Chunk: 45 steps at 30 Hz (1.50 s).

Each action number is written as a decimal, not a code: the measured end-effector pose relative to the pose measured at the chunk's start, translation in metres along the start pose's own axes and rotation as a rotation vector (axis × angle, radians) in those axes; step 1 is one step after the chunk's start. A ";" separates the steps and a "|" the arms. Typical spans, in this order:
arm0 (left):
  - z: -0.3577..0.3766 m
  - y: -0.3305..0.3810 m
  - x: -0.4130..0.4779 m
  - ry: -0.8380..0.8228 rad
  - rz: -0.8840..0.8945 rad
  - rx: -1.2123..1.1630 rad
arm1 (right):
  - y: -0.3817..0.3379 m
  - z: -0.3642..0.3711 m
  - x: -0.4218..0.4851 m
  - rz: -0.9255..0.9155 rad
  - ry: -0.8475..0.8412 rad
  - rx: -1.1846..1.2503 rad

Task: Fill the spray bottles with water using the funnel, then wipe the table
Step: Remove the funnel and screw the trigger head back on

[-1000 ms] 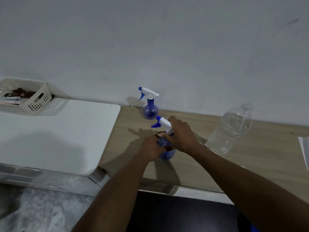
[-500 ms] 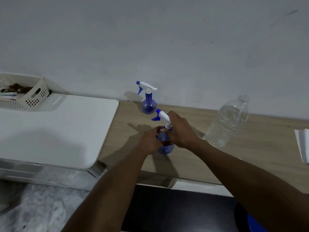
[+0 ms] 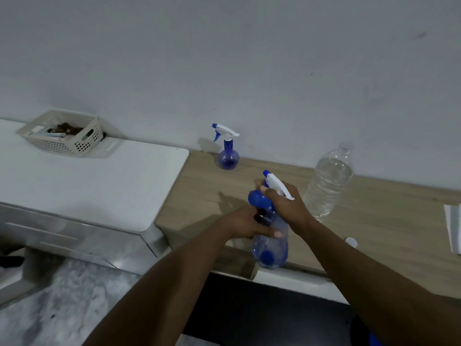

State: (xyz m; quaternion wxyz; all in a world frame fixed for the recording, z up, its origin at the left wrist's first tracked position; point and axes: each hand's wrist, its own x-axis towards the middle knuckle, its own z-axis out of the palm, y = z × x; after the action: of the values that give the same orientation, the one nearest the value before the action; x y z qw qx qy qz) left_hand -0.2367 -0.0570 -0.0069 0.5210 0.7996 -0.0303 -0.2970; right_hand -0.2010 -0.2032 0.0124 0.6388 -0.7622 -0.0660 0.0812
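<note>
Held the blue spray bottle over the wooden table's near edge — left hand wrapped around its body, fingers curled across the front. Gripped the white trigger head in the closed right hand, just above the left fingers — no readable label anywhere.

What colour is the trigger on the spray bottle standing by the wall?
Blue, on a white spray head; the only view, the head camera, shows it.
</note>
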 end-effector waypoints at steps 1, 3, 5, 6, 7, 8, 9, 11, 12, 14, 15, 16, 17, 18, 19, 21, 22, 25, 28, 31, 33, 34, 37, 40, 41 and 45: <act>0.003 0.000 -0.004 -0.013 -0.050 0.037 | 0.001 -0.008 -0.005 0.006 -0.003 -0.004; 0.003 -0.008 -0.014 0.042 -0.139 0.081 | 0.004 -0.026 -0.017 0.039 -0.023 0.018; -0.003 -0.026 -0.024 0.220 -0.191 0.024 | 0.008 -0.044 -0.029 0.137 -0.105 0.044; -0.007 -0.037 -0.030 0.337 -0.230 -0.005 | 0.009 -0.051 -0.036 0.185 -0.162 0.034; -0.011 -0.047 -0.037 0.448 -0.267 -0.009 | 0.011 -0.057 -0.043 0.224 -0.209 0.019; -0.014 -0.058 -0.044 0.531 -0.314 -0.005 | 0.014 -0.061 -0.048 0.256 -0.242 -0.011; -0.016 -0.066 -0.052 0.584 -0.342 0.007 | 0.018 -0.064 -0.051 0.287 -0.269 -0.038; -0.015 -0.081 -0.062 0.628 -0.371 0.009 | 0.025 -0.065 -0.059 0.341 -0.331 -0.107; -0.014 -0.086 -0.066 0.634 -0.374 -0.004 | 0.025 -0.063 -0.063 0.366 -0.360 -0.138; -0.010 -0.085 -0.072 0.632 -0.366 -0.026 | 0.023 -0.056 -0.069 0.369 -0.389 -0.189; -0.007 -0.080 -0.076 0.621 -0.358 -0.026 | 0.021 -0.052 -0.071 0.357 -0.395 -0.204; -0.006 -0.077 -0.077 0.604 -0.350 -0.024 | 0.019 -0.047 -0.072 0.348 -0.397 -0.215; -0.006 -0.075 -0.076 0.585 -0.341 -0.018 | 0.019 -0.044 -0.072 0.337 -0.393 -0.216; -0.008 -0.074 -0.074 0.571 -0.337 -0.013 | 0.018 -0.041 -0.071 0.330 -0.392 -0.223; -0.011 -0.073 -0.072 0.559 -0.331 -0.005 | 0.017 -0.038 -0.068 0.332 -0.390 -0.228; -0.019 -0.071 -0.070 0.529 -0.330 0.009 | 0.014 -0.036 -0.063 0.344 -0.383 -0.230; -0.025 -0.071 -0.068 0.512 -0.338 0.009 | 0.012 -0.035 -0.059 0.343 -0.375 -0.234; -0.046 -0.077 -0.062 0.490 -0.349 0.010 | 0.013 -0.031 -0.047 0.358 -0.362 -0.259; -0.066 -0.082 -0.056 0.445 -0.340 0.026 | 0.015 -0.021 -0.037 0.368 -0.380 -0.317; -0.086 -0.089 -0.049 0.413 -0.341 0.057 | 0.012 -0.007 -0.028 0.351 -0.340 -0.388; -0.099 -0.092 -0.043 0.376 -0.345 0.068 | 0.014 0.004 -0.020 0.349 -0.318 -0.417; -0.105 -0.093 -0.041 0.355 -0.346 0.078 | 0.014 0.008 -0.017 0.341 -0.318 -0.429; -0.124 -0.097 -0.032 0.322 -0.336 0.058 | 0.012 0.021 -0.008 0.342 -0.323 -0.454; -0.139 -0.100 -0.026 0.298 -0.314 0.046 | 0.017 0.032 0.001 0.345 -0.242 -0.478; -0.143 -0.101 -0.023 0.293 -0.309 0.051 | 0.018 0.035 0.003 0.365 -0.198 -0.468; -0.156 -0.099 -0.015 0.261 -0.291 0.073 | 0.013 0.042 0.005 0.316 -0.178 -0.518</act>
State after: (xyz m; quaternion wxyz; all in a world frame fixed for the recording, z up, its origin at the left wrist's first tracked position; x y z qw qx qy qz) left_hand -0.1958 0.1207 -0.0409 0.4429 0.8456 0.1425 -0.2617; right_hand -0.2050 -0.1638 -0.0080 0.3945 -0.8904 -0.0206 0.2263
